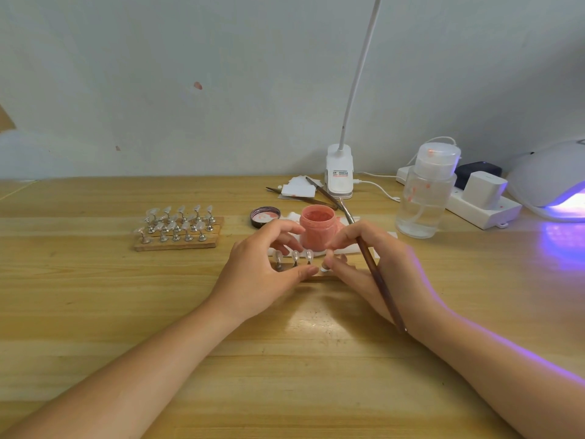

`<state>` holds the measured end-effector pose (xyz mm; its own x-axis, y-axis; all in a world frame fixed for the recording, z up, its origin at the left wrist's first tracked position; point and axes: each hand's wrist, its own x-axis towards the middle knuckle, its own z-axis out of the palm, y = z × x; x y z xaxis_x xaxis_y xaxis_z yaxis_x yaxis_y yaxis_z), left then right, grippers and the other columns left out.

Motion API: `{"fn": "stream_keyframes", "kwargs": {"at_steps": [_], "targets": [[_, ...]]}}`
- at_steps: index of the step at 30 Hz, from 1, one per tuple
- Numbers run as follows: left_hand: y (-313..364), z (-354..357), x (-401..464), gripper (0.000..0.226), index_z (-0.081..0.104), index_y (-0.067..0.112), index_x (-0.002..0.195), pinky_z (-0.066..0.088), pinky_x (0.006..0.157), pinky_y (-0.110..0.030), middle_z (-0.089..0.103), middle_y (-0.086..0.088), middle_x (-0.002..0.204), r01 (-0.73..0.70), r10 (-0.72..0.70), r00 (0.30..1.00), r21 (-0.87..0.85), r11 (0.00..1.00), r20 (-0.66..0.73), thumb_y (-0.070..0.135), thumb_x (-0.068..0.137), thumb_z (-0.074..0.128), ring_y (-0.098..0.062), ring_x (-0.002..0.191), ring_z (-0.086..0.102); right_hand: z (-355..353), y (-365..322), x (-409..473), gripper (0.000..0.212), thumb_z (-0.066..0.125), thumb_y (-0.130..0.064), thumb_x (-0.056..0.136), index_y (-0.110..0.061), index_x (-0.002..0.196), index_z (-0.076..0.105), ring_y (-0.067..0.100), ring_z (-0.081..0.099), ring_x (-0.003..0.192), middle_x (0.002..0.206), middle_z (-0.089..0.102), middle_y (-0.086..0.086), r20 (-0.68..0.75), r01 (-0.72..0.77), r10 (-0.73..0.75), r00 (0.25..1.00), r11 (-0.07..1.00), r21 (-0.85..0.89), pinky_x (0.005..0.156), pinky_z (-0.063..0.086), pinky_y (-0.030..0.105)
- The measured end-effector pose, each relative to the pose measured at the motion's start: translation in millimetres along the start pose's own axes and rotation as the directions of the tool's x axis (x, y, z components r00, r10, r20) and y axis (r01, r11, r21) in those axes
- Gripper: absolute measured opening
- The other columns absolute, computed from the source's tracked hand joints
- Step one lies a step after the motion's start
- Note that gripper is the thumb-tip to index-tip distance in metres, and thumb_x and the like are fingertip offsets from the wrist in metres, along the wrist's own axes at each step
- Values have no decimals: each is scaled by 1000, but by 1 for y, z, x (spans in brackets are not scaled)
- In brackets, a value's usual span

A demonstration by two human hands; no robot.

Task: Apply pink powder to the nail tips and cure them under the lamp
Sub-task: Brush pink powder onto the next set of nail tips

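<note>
Head view: both hands meet over a small wooden strip [316, 276] on the surface [95, 296], just in front of the open pink powder jar [317, 228]. The left hand [262, 274] is curled in an arch, thumb against the strip's near edge and fingers reaching over toward the jar; whether it truly grips the strip or only steadies it I cannot tell. Three nail tips [295, 255] on metal stands rise in the gap under its fingers, still clear and with no pink on them. The right hand [373, 270] holds a brush [376, 277] tucked along the palm, bristle end up beside the jar, while its fingertips pinch another small tip [324, 269] at the strip's right end. Beyond the left hand lies the jar's lid [265, 217], and farther left a rack [179, 231] of spare tips. Well to the right of the right hand the curing lamp [550, 182] glows violet, with a clear pump bottle [425, 198] between it and the jar. The step in hand looks like seating that last tip on its stand before powdering. To do it well, I would keep the left thumb firm on the strip so it cannot slide, press the tip down straight until it sits level with the others, and mind the brush handle so it does not knock the jar. Touch only the tip's edges, since smears would spoil the powder's hold.
</note>
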<state>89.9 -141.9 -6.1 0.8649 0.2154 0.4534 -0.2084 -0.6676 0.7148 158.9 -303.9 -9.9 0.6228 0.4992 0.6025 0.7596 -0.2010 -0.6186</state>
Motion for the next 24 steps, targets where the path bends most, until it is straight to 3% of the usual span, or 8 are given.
{"fn": "stream_keyframes", "kwargs": {"at_steps": [4, 8, 10, 12, 15, 20, 22, 24], "targets": [[-1, 0, 1, 42, 54, 36, 93, 36, 68, -3, 65, 15, 75, 29, -26, 999, -85, 996, 29, 19, 65, 80, 6, 68, 54, -1, 4, 0, 18, 75, -16, 76, -20, 84, 60, 5, 56, 81, 83, 63, -12, 49, 24, -22, 999, 999, -46, 69, 42, 10], [-1, 0, 2, 42, 55, 36, 92, 38, 67, -4, 65, 13, 75, 52, -46, 998, -106, 993, 50, 16, 65, 80, -1, 67, 55, -1, 3, 0, 15, 72, -20, 78, -21, 86, 60, 11, 61, 80, 84, 63, -10, 84, 33, -29, 996, 998, -53, 70, 52, 35], [-1, -1, 3, 41, 55, 36, 91, 39, 68, -3, 65, 13, 77, 69, -62, 996, -106, 992, 68, 16, 65, 80, -3, 72, 57, -2, 2, 0, 15, 72, -21, 78, -23, 86, 59, 14, 62, 81, 83, 62, -10, 85, 40, -35, 996, 998, -57, 69, 52, 39], [-1, -1, 5, 37, 59, 32, 92, 41, 69, -7, 66, 10, 81, 101, -89, 991, -118, 988, 100, 17, 65, 80, -3, 74, 59, -1, 1, 0, 18, 72, -23, 77, -25, 87, 58, 13, 61, 83, 84, 60, -12, 88, 47, -43, 995, 998, -42, 71, 53, 34], [0, -1, 9, 31, 65, 23, 90, 43, 62, -12, 66, 5, 80, 141, -117, 978, -134, 981, 170, 15, 65, 80, -4, 66, 54, 0, 0, 0, 22, 73, -23, 76, -33, 86, 56, 1, 57, 84, 82, 58, -20, 4, 55, -55, 998, 998, -4, 70, 44, 9], [-1, 0, 13, 17, 66, 21, 73, 32, 50, -6, 49, 14, 57, 167, -145, 970, -98, 981, 197, 16, 66, 80, 4, 51, 42, -4, -9, 3, 19, 53, -20, 90, -33, 103, 59, 0, 62, 77, 80, 66, -19, -169, 110, -89, 982, 987, 121, 69, 45, 10], [-2, 0, 13, 15, 65, 23, 69, 31, 48, -7, 48, 13, 55, 178, -155, 969, -115, 977, 191, 17, 67, 79, 3, 49, 41, -8, -11, 8, 18, 48, -25, 90, -32, 102, 60, -1, 60, 62, 68, 65, -20, -194, 95, -57, 979, 976, 195, 65, 44, 8], [-3, 0, 12, 17, 65, 26, 66, 31, 49, -7, 48, 12, 55, 180, -156, 971, -123, 976, 181, 15, 68, 78, 3, 49, 42, -12, -13, 16, 24, 43, -39, 86, -29, 94, 64, 2, 51, 44, 51, 61, -10, -169, -17, 67, 983, 959, 283, 54, 41, 8]]}}
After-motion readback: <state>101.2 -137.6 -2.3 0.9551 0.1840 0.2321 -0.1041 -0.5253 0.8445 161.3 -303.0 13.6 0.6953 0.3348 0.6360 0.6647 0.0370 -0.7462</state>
